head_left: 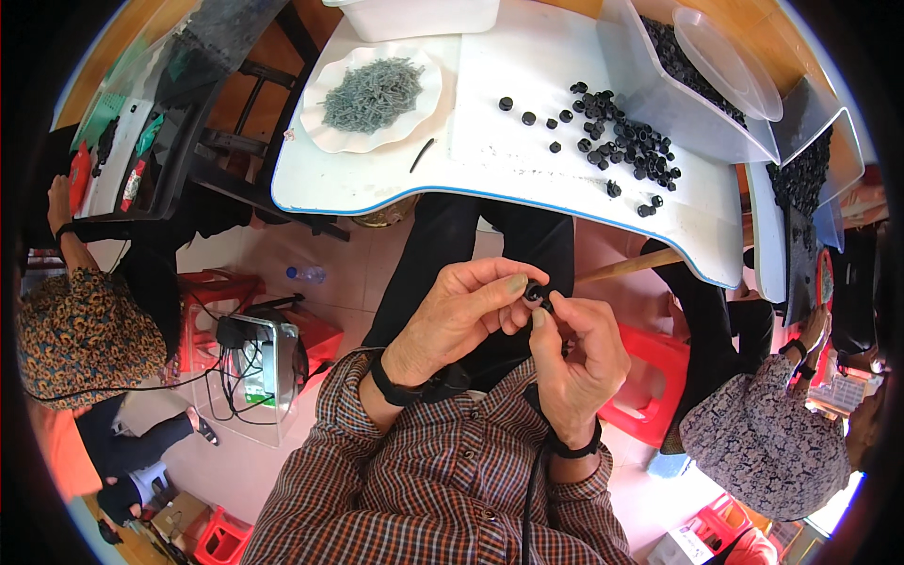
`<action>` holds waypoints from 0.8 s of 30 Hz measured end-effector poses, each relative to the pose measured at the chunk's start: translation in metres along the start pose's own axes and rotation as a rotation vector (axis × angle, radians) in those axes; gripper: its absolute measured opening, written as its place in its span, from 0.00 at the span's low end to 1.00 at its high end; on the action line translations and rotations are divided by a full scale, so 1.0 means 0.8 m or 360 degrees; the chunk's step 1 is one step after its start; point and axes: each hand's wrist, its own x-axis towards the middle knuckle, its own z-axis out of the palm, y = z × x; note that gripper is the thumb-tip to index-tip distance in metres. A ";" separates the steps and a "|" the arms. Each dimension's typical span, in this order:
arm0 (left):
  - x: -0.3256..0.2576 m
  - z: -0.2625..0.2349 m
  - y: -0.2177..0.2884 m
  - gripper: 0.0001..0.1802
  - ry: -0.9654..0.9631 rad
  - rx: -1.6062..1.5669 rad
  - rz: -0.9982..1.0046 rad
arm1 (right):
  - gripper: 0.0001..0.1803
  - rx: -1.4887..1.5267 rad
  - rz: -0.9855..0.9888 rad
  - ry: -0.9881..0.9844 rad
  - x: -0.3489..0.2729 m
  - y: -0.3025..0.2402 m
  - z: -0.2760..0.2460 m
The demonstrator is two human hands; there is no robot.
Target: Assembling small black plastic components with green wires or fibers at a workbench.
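Both hands meet in front of my chest, below the near edge of the white table (pixel 377 179). Between thumb and fingers my left hand (pixel 450 315) pinches a small round black plastic part (pixel 535 293). My right hand (pixel 586 356) has its thumb and forefinger closed at the same part's right side, where a little dark piece shows; its exact shape is too small to tell. On the table, small black caps (pixel 614 151) lie scattered at the right. At the left, a white wavy-rimmed plate (pixel 429 94) holds a heap of thin grey pin-like pieces (pixel 372 94).
Clear bins (pixel 650 104) of black parts stand at the table's right, with a loose lid (pixel 725 61) on one. A white tub (pixel 414 19) sits at the far edge. Co-workers sit left and right. Red stools (pixel 645 386) and a plastic bottle (pixel 306 274) are on the floor.
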 end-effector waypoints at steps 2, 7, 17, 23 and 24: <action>0.001 -0.002 -0.001 0.15 -0.0008 -0.0002 -0.0009 | 0.12 0.0003 -0.0005 -0.0003 0.002 0.001 0.000; 0.001 -0.003 -0.002 0.15 0.0000 -0.0007 -0.0020 | 0.12 0.0025 -0.0003 -0.0013 0.002 0.005 0.000; 0.002 -0.006 -0.003 0.14 -0.0029 0.0028 -0.0009 | 0.12 0.0026 -0.0001 -0.0005 0.002 0.007 0.000; 0.002 -0.007 -0.002 0.14 -0.0010 0.0105 -0.0013 | 0.12 0.0000 0.0007 -0.0036 0.004 0.006 -0.001; 0.002 -0.006 -0.002 0.14 -0.0010 0.0125 -0.0014 | 0.12 -0.0007 0.0011 -0.0047 0.004 0.006 -0.001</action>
